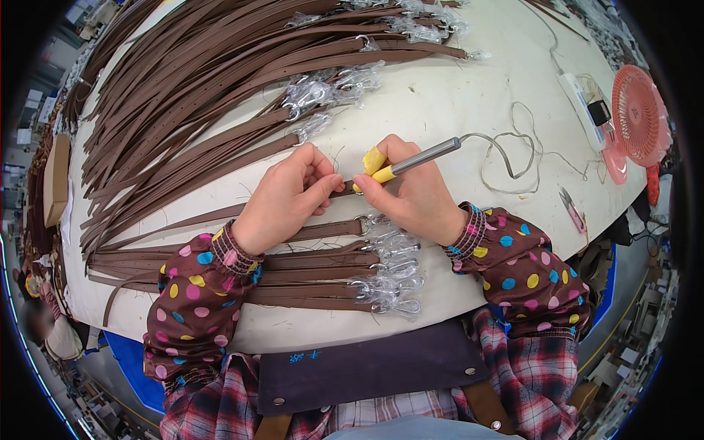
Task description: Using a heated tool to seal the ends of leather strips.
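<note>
My left hand (pixel 284 196) pinches a narrow brown strap (pixel 199 218) near its right end, thumb against bent fingers. Close beside it, my right hand (pixel 419 194) grips a corded pen-shaped tool (pixel 427 155) with a grey metal barrel and a yellow lower part, like a heating pen. Its tip points down at the strap end between my hands; whether they touch I cannot tell. Yellow tape (pixel 373 159) wraps one right finger. Below my hands lie several brown straps (pixel 315 278) with metal clasps (pixel 392 282) in clear plastic at their right ends.
A large pile of brown straps (pixel 191 81) covers the far left of the white table (pixel 440 95). On the right are a pink fan (pixel 639 114), a white power strip (pixel 581 103) and small pink-handled snips (pixel 573 211). The tool's thin cord (pixel 506 192) loops across the tabletop.
</note>
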A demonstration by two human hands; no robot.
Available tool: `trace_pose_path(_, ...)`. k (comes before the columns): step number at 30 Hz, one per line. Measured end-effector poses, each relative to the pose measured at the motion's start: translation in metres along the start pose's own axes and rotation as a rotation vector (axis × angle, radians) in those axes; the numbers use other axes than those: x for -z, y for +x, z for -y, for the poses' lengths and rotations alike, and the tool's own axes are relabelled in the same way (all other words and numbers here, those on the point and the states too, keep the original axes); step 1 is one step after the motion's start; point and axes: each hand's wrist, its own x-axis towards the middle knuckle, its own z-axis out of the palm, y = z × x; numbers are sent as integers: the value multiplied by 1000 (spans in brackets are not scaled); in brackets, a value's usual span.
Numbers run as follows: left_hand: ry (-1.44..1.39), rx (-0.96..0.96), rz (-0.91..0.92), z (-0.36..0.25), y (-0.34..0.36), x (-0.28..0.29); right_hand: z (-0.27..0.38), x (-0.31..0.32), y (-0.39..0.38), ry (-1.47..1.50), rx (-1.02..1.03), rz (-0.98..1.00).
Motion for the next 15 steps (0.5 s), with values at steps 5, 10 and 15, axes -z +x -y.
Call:
trace_pose_path(5, -1, -5, 6, 1, 0, 0, 0, 0, 0, 13, -11, 7)
trace_pose_path(10, 15, 11, -3, -1, 0, 0, -2, 1, 1, -86, 73, -10)
trace_pose_path(15, 42, 6, -46, -3, -1, -1, -2, 0, 3, -18, 49, -34)
